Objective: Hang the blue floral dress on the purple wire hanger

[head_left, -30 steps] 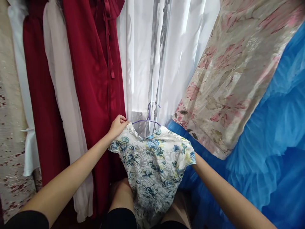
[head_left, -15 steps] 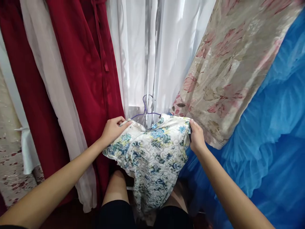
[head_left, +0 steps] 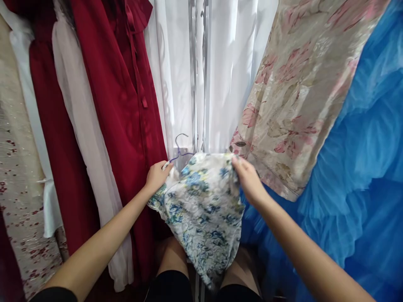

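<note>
A small white dress with blue and green flowers (head_left: pixel 201 209) hangs over my knees on a thin purple wire hanger (head_left: pixel 179 147). My left hand (head_left: pixel 156 176) is closed on the dress's left shoulder, right at the hanger's arm. My right hand (head_left: pixel 248 178) pinches the upper right edge of the dress, near its other shoulder. The hanger's hook sticks up free between my hands, in front of the white curtain (head_left: pixel 220 71).
Clothes hang close all round: dark red dresses (head_left: pixel 122 84) and a pale pink one (head_left: pixel 82 113) on the left, a beige dress with pink flowers (head_left: pixel 299 92) and a blue tulle skirt (head_left: pixel 362 167) on the right. A metal rail pole (head_left: pixel 198 63) stands behind.
My right hand came out from under the dress, took its right shoulder and moved it left and up. The hanger shifted left and the dress now hangs narrower.
</note>
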A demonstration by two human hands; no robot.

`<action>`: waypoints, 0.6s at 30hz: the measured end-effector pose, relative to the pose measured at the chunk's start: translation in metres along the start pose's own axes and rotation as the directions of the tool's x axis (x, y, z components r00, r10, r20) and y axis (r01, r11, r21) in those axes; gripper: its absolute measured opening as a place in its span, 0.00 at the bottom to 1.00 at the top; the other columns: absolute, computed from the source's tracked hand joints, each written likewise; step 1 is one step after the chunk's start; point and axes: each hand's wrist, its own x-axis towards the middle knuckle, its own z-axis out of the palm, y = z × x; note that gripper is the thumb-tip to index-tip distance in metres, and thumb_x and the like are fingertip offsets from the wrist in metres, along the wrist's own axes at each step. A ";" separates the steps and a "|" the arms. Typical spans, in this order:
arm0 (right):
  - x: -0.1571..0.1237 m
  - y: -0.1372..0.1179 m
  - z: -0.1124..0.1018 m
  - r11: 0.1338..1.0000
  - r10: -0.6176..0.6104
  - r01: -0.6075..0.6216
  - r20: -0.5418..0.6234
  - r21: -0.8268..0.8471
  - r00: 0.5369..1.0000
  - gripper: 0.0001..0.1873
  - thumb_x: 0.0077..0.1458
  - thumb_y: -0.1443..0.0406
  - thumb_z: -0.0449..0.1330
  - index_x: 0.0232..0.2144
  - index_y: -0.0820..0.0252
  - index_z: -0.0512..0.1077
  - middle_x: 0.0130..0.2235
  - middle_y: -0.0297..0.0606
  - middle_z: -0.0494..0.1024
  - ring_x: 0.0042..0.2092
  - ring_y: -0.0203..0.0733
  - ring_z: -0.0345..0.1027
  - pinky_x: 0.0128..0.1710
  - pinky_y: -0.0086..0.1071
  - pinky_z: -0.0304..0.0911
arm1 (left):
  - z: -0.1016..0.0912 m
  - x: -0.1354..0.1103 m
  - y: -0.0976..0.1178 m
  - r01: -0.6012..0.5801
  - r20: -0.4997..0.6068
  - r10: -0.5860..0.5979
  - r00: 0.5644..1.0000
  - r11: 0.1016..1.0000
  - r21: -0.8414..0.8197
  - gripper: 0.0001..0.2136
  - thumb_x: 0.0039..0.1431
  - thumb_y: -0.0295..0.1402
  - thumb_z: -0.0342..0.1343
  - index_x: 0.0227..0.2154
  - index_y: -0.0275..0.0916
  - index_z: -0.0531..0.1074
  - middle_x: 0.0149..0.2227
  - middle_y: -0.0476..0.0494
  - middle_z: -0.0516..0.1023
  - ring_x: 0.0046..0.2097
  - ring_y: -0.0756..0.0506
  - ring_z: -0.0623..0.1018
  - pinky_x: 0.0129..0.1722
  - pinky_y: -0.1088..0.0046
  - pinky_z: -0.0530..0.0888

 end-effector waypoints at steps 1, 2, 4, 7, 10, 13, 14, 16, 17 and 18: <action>-0.018 -0.011 0.008 0.994 -0.049 0.065 0.177 -0.086 0.983 0.21 0.63 0.47 0.57 0.39 0.56 0.77 0.37 0.38 0.80 0.42 0.47 0.71 0.43 0.35 0.67 | 0.001 -0.001 -0.004 0.033 -0.024 -0.034 0.999 0.999 -0.042 0.24 0.57 0.55 0.55 0.18 0.40 0.61 0.19 0.51 0.62 0.25 0.49 0.62 0.26 0.73 0.57; -0.036 -0.021 0.014 0.975 -0.084 0.151 0.360 -0.164 0.929 0.20 0.65 0.48 0.56 0.40 0.56 0.77 0.38 0.38 0.80 0.41 0.46 0.71 0.44 0.35 0.67 | 0.002 -0.003 -0.006 0.070 -0.053 -0.075 0.996 0.993 -0.096 0.26 0.58 0.57 0.52 0.17 0.40 0.60 0.19 0.51 0.62 0.25 0.49 0.62 0.25 0.73 0.58; -0.071 -0.034 0.020 0.914 -0.074 0.335 0.716 -0.229 0.694 0.17 0.65 0.52 0.57 0.47 0.54 0.77 0.41 0.38 0.80 0.42 0.46 0.72 0.46 0.36 0.67 | 0.006 -0.013 -0.003 0.150 -0.130 -0.183 0.974 0.961 -0.232 0.29 0.61 0.61 0.42 0.16 0.43 0.55 0.18 0.49 0.61 0.23 0.49 0.62 0.24 0.71 0.60; -0.102 -0.029 0.015 0.862 -0.004 0.424 0.832 -0.279 0.554 0.23 0.65 0.55 0.59 0.60 0.51 0.69 0.52 0.43 0.77 0.52 0.49 0.72 0.54 0.39 0.66 | 0.014 -0.033 0.025 0.190 -0.075 -0.270 0.960 0.823 -0.536 0.33 0.62 0.66 0.32 0.15 0.44 0.49 0.16 0.49 0.56 0.22 0.48 0.61 0.25 0.68 0.63; -0.106 -0.004 0.008 0.751 -0.055 0.506 0.723 -0.425 0.689 0.40 0.60 0.59 0.64 0.70 0.49 0.54 0.66 0.49 0.64 0.65 0.57 0.60 0.63 0.50 0.59 | 0.024 -0.055 0.069 0.250 0.302 -0.026 0.953 0.630 -0.735 0.35 0.61 0.67 0.31 0.12 0.43 0.48 0.15 0.48 0.54 0.22 0.48 0.62 0.30 0.65 0.69; -0.103 0.023 0.010 0.639 -0.156 0.552 0.612 -0.536 0.775 0.61 0.50 0.60 0.70 0.73 0.52 0.36 0.69 0.57 0.57 0.67 0.67 0.55 0.63 0.61 0.58 | 0.035 -0.077 0.108 0.408 0.544 0.194 0.816 0.474 -0.781 0.36 0.63 0.64 0.36 0.10 0.41 0.52 0.16 0.46 0.57 0.24 0.48 0.64 0.34 0.64 0.71; -0.104 0.030 0.013 0.626 -0.171 0.546 0.585 -0.556 0.792 0.65 0.47 0.60 0.72 0.73 0.53 0.32 0.67 0.59 0.60 0.65 0.69 0.59 0.60 0.61 0.62 | 0.039 -0.085 0.117 0.453 0.573 0.223 0.789 0.419 -0.787 0.35 0.64 0.63 0.38 0.11 0.41 0.55 0.17 0.46 0.60 0.25 0.49 0.65 0.35 0.64 0.71; -0.109 0.044 0.015 0.615 -0.201 0.531 0.535 -0.584 0.821 0.70 0.43 0.58 0.73 0.73 0.55 0.30 0.62 0.59 0.66 0.59 0.69 0.67 0.53 0.59 0.69 | 0.045 -0.098 0.128 0.522 0.608 0.233 0.759 0.341 -0.782 0.32 0.64 0.60 0.44 0.15 0.39 0.61 0.21 0.46 0.65 0.27 0.49 0.67 0.37 0.66 0.71; -0.112 0.051 0.014 0.606 -0.227 0.533 0.514 -0.590 0.827 0.70 0.42 0.57 0.72 0.73 0.55 0.30 0.60 0.58 0.69 0.56 0.69 0.70 0.50 0.57 0.72 | 0.047 -0.104 0.130 0.548 0.628 0.228 0.744 0.330 -0.769 0.29 0.63 0.58 0.50 0.17 0.38 0.64 0.24 0.46 0.68 0.29 0.49 0.69 0.39 0.67 0.71; -0.116 0.057 0.010 0.593 -0.256 0.548 0.506 -0.590 0.823 0.68 0.42 0.56 0.72 0.73 0.55 0.32 0.58 0.57 0.71 0.54 0.68 0.72 0.46 0.55 0.73 | 0.049 -0.109 0.130 0.577 0.658 0.225 0.718 0.336 -0.745 0.26 0.61 0.55 0.56 0.20 0.37 0.67 0.27 0.45 0.71 0.31 0.48 0.71 0.41 0.67 0.72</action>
